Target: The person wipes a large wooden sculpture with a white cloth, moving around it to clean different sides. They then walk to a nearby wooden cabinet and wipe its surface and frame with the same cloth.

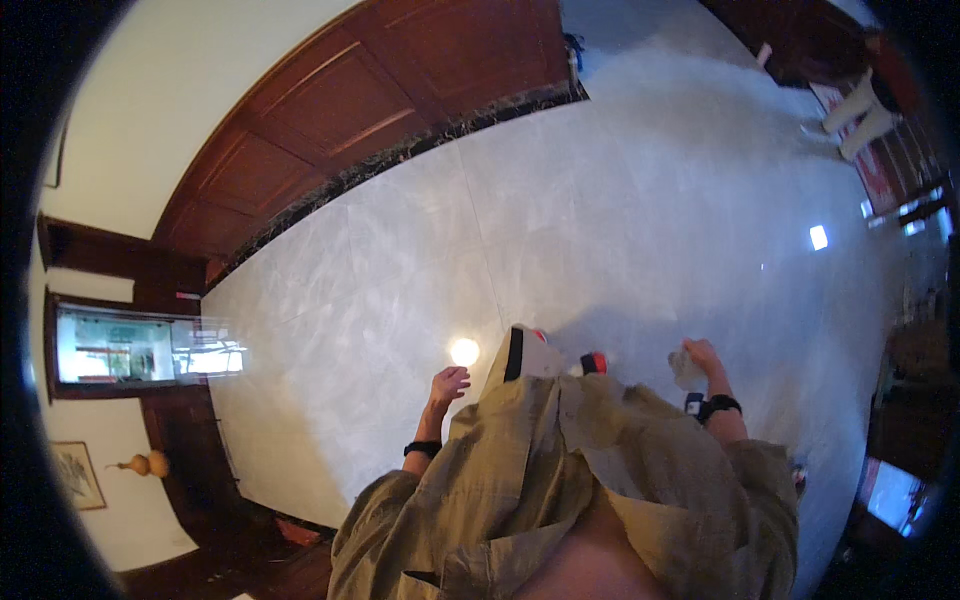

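My left hand (450, 384) hangs beside my left thigh. Its fingers are loosely bent and a little apart, and nothing shows in them. My right hand (704, 356), out to the right, is closed on a small pale greyish thing (686, 371) that looks crumpled; its exact kind is too blurred to tell. Dark bands circle both wrists, and a small box-like piece (694, 403) sits on the right one. I wear an olive-brown shirt (470, 490) and light trousers (537, 357). One red and black shoe (595, 363) shows on the floor.
Glossy grey tiles (400, 260) cover the floor, with a bright light reflection near my left hand. Dark red wood panelling (330, 100) lines the far left wall. A person in light trousers (862, 115) stands at far right. A gourd (150, 464) hangs beside a framed picture (76, 474).
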Available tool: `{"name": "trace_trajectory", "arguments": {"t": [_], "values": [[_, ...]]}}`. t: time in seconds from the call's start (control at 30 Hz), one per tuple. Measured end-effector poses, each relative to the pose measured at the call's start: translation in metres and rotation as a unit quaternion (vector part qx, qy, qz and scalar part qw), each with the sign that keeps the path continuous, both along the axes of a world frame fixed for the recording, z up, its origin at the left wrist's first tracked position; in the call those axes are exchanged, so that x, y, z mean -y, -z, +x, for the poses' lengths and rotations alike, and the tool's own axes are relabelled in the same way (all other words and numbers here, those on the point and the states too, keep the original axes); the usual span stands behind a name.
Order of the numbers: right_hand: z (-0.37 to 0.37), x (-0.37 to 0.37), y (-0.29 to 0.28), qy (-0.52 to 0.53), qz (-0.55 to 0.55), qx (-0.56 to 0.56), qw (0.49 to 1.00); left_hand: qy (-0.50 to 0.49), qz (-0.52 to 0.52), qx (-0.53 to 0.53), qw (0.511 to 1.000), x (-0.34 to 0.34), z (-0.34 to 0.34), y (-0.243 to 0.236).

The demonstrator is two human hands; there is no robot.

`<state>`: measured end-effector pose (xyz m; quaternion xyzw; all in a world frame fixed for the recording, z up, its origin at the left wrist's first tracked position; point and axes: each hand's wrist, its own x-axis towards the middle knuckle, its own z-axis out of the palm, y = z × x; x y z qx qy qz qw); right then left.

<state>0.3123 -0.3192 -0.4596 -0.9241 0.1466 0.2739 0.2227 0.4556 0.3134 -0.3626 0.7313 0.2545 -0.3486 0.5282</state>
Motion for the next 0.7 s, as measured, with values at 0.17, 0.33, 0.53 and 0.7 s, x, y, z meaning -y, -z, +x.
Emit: {"name": "trace_trajectory", "arguments": {"t": [0.17, 0.33, 0.53, 0.7], "values": [[0.214, -0.049, -0.045, 0.135, 0.064, 0.074, 0.986, 0.056, 0.012, 0.011, 0.998, -0.017, 0.064, 0.048], [0.287, -0.065, -0.037, 0.053, 0.068, 0.119, 0.989, 0.084, 0.104, -0.177, 0.975, -0.102, 0.135, 0.129], [0.254, 0.03, 0.041, 0.084, -0.049, -0.172, 0.98, -0.089, -0.026, -0.136, 0.986, -0.114, 0.316, 0.097], [0.33, -0.044, -0.039, 0.501, 0.359, 0.129, 0.777, -0.071, 0.047, 0.011, 0.996, -0.148, 0.466, 0.071]]}}
